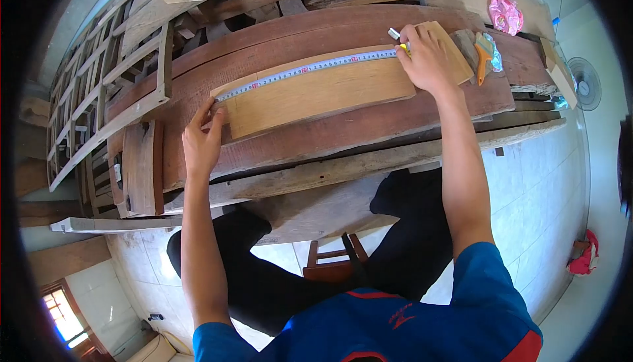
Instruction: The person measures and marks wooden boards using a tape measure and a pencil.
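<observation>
**Already stretched end to end: tape laid along the light board**

Right now I am watching the white steel measuring tape (310,68) lying drawn out along the upper edge of the pale, rectangular wooden board (316,91), which is resting flat on a stack of wide, dark reddish planks (343,131). The left hand (201,141) is pinning the free end of the tape at the board's left corner; its fingers (210,113) are lying nearly straight, pressing down rather than closing round anything. The right hand (425,59) is sitting at the board's far right end, fingers curled over what looks like the yellow tape case (403,48), though the hand is hiding most of it, so I cannot tell how tightly it is gripping.

I am judging the stretching and lining-up as done: the tape is spanning the whole board. I am seeing no pencil in either hand and cannot make out any mark on the board, so reading the length and marking seem to be what is left.

An orange-handled paintbrush (484,55) is lying on the planks just right of the right hand, and a crumpled pink plastic bag (505,11) is sitting well beyond it.
</observation>
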### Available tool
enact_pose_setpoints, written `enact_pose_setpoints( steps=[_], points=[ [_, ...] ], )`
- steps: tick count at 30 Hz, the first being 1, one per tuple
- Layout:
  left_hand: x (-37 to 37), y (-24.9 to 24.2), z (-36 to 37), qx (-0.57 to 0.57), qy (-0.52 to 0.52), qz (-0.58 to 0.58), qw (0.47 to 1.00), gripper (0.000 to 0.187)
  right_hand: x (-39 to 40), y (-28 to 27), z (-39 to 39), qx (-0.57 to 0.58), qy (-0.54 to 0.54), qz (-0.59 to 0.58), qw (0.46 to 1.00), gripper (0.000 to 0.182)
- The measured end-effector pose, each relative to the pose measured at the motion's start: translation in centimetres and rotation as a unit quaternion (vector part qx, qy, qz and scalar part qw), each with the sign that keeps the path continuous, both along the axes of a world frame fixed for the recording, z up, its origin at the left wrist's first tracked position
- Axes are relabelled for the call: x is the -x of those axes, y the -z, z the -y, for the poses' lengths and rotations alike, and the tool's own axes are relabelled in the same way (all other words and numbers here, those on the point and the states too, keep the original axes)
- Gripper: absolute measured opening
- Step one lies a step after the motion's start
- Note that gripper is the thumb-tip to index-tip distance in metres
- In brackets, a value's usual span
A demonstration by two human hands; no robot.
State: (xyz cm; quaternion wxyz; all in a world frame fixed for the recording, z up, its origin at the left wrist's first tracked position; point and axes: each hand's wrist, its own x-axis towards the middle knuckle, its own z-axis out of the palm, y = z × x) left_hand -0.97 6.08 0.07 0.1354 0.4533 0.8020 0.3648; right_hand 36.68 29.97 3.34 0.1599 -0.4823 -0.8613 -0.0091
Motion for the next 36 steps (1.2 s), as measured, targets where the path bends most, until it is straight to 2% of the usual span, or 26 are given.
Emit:
enact_pose_setpoints(
  steps=[4,7,10,13,19,22,36],
  points=[
    [-0.15,-0.35,0.25,0.006,0.001,0.017,1.000,0.048,0.36,0.40,0.20,-0.032,-0.017,0.038,0.999,0.012],
    [-0.05,0.06,0.28,-0.007,0.005,0.017,1.000,0.048,0.13,0.52,-0.22,-0.039,-0.047,0.022,0.998,0.008],
    [0.10,0.14,0.26,-0.003,0.000,0.036,0.999,0.049,0.26,0.55,-0.55,0.006,-0.046,0.014,0.999,0.011],
    [-0.09,-0.15,0.15,-0.004,-0.002,0.039,0.999,0.050,-0.06,0.63,-0.59,0.013,-0.058,0.028,0.998,0.020],
    [0.23,0.46,0.12,-0.033,0.018,0.021,0.999,0.049,-0.17,0.42,0.22,0.018,-0.062,-0.018,0.998,0.028],
    [0.16,0.31,0.12,-0.006,-0.001,0.025,1.000,0.048,-0.28,0.49,0.13,0.021,-0.068,-0.024,0.997,0.029],
    [0.11,0.25,0.14,-0.012,0.001,0.025,1.000,0.050,-0.32,0.70,-0.21,0.019,-0.072,-0.045,0.996,0.021]
  ],
)
